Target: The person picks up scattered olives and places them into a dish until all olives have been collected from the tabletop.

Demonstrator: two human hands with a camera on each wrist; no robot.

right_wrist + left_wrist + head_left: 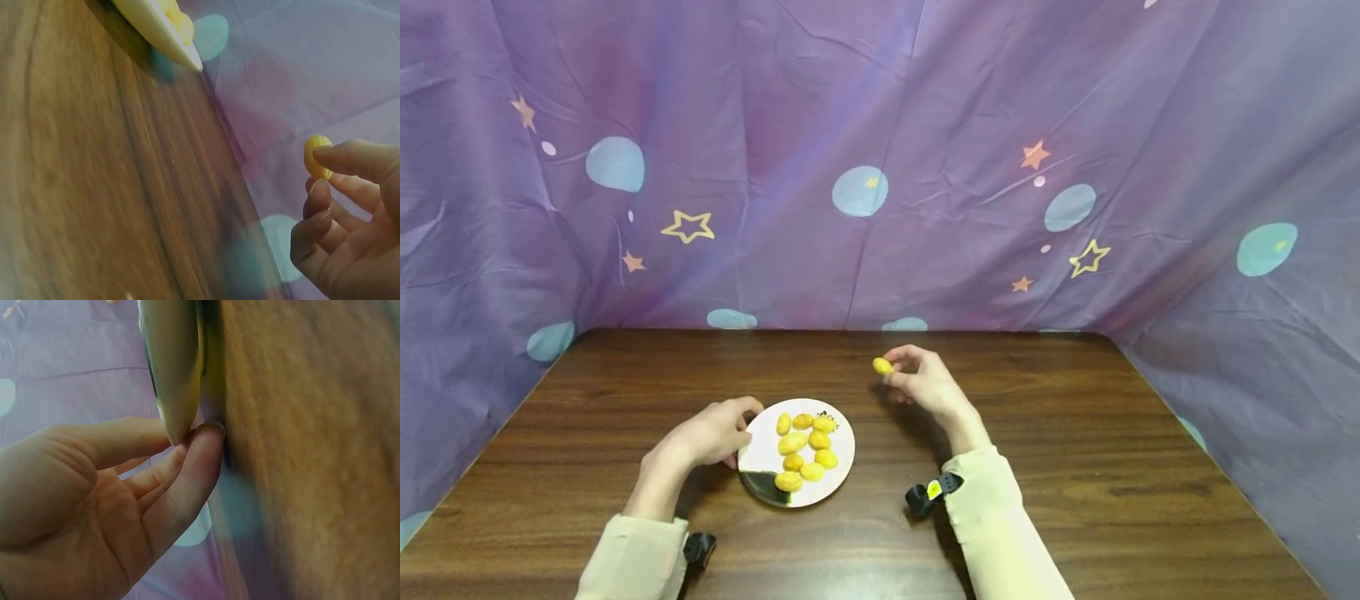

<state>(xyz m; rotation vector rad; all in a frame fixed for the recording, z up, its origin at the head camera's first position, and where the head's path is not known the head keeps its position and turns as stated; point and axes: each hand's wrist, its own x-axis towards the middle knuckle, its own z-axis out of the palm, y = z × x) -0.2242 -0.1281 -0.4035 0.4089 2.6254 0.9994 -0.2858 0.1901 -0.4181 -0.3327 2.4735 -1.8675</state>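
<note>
My left hand (703,433) pinches the left rim of a round white plate (763,450), thumb on the top side and fingers under the edge. In the left wrist view the plate (172,369) shows edge-on between thumb and fingertips. Several small yellow oval pieces (792,442) lie spread on it, and a dark patch marks its near left part. Up and to the right of the plate, my right hand (928,387) holds one small yellow oval piece (882,366) between thumb and fingertips. The right wrist view shows this piece (315,156) with a slightly bumpy surface.
The plate rests on a dark brown wooden table (1075,467). Behind the table and along its sides hangs a purple cloth (790,167) with stars and pale blue spots. Black wrist cameras (919,500) sit under both pale sleeves.
</note>
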